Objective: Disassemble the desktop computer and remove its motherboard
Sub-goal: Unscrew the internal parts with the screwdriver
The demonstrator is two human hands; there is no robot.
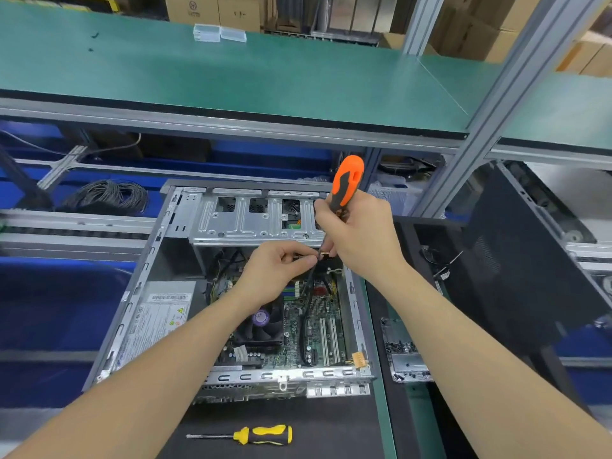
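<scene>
An open desktop case (139, 283) lies on its side in front of me. Inside it sit the green motherboard (318, 329), a black CPU fan (265, 323) and a grey power supply (159, 313). The metal drive cage (245, 220) spans the far end. My right hand (361, 236) grips an orange-and-black screwdriver (347, 180), its handle pointing up and its tip hidden behind the fingers. My left hand (278, 273) pinches a small black cable connector (324, 256) just below the drive cage; black cables run from it down over the board.
A yellow-and-black screwdriver (265, 434) lies on the black mat near me. The removed dark side panel (516, 270) leans at right, with a small metal plate holding several screws (405, 356) beside the case. A green shelf (231, 77) runs overhead. A coil of cables (106, 195) sits at far left.
</scene>
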